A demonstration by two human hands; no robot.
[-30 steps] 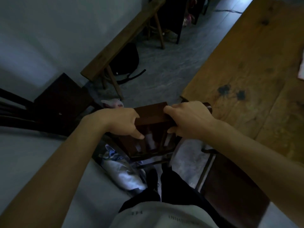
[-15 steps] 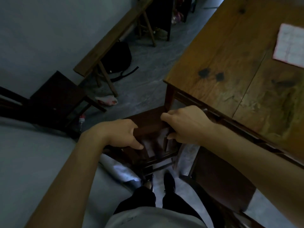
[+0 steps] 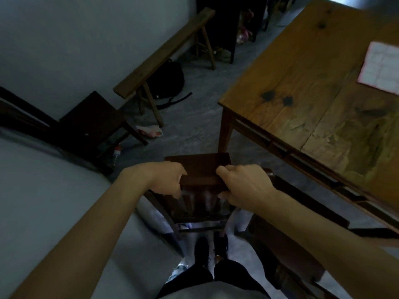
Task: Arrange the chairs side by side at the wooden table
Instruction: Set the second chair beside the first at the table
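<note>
A dark wooden chair (image 3: 199,167) stands right in front of me, its seat near the corner leg of the wooden table (image 3: 306,100). My left hand (image 3: 166,179) and my right hand (image 3: 244,186) both grip the top rail of its back, one on each side. A second dark chair (image 3: 287,238) stands to the right of it, tucked partly under the table's near edge. A third dark chair (image 3: 92,124) sits at the left by the wall. My feet show below the held chair.
A long wooden bench (image 3: 164,55) runs along the wall with a black bag (image 3: 170,78) under it. A crumpled bag (image 3: 150,130) and a small bottle (image 3: 116,152) lie on the grey floor. A pink-edged paper (image 3: 380,67) lies on the table.
The chair in my hands has swung away from under the table's corner and now sits further left of the table leg, with its seat squarer to me. Both hands kept their grip.
</note>
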